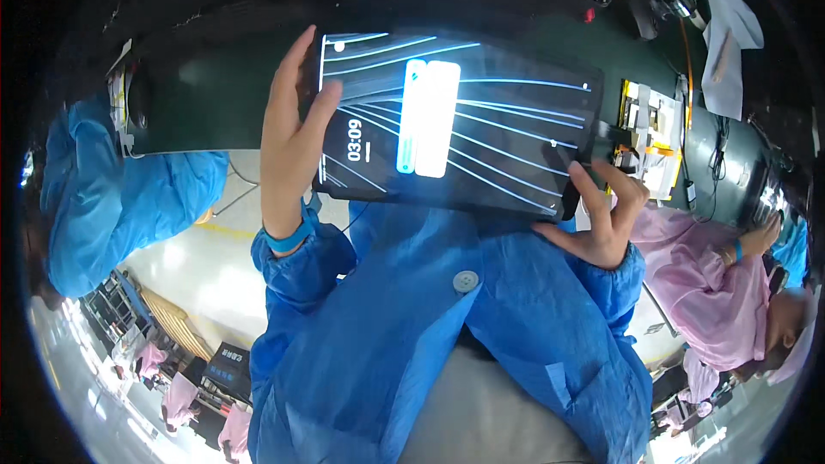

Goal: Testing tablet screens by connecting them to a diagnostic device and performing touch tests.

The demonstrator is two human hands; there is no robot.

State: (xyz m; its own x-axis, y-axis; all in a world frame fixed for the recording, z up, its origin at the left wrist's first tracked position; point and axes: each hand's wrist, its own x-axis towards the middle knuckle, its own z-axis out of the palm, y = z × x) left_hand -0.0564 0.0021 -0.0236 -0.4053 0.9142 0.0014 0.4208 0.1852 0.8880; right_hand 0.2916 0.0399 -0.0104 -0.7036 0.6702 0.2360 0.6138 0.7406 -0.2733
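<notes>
A tablet (507, 142) with a dark case is held level in front of my body. Its screen is lit, showing pale curved lines on black and a bright white box near the middle. My left hand (294, 137) grips the left short edge, thumb over the front and fingers behind. At the lower right corner, my right hand (608, 216) pinches the edge between thumb and fingers. Beyond that edge lie flat silver packs with yellow edging (657, 137), and a dark flat strip (612, 133) runs between them and the tablet.
The dark green bench (198, 112) extends behind the tablet. A white sheet (726, 51), black cables (720, 155) and a small red item (589, 15) lie at the right. One person in pink (700, 275) sits close on the right; another in blue (129, 198) is at the left.
</notes>
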